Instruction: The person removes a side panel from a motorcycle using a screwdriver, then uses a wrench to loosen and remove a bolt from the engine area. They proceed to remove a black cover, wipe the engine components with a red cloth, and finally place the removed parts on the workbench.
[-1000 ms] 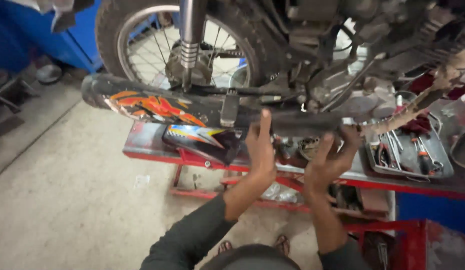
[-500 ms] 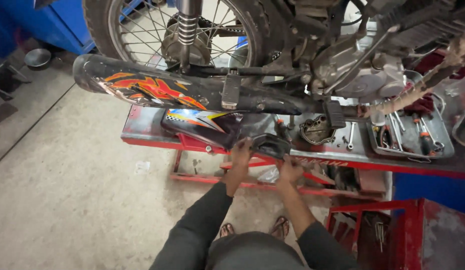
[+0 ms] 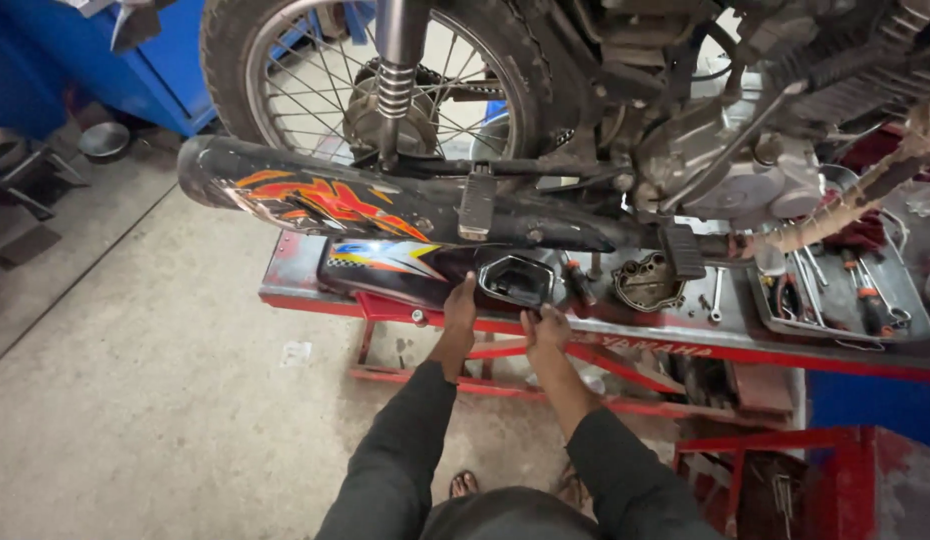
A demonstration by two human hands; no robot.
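On the red steel lift bench [image 3: 315,300], under the motorcycle, lies a glossy black side panel [image 3: 425,275] with a blue, yellow and white flash and a moulded rectangular opening. Left hand [image 3: 459,310] clamps its front edge, fingers curled over the plastic; right hand [image 3: 545,325] grips the rim just below the opening. Above runs the matte black exhaust pipe [image 3: 385,205], long and round, painted with orange flames. Behind that, the spoked rear wheel [image 3: 375,90] and a coiled shock spring. To the right sit a dull round metal engine cover [image 3: 645,282] and a tray of tools [image 3: 845,300].
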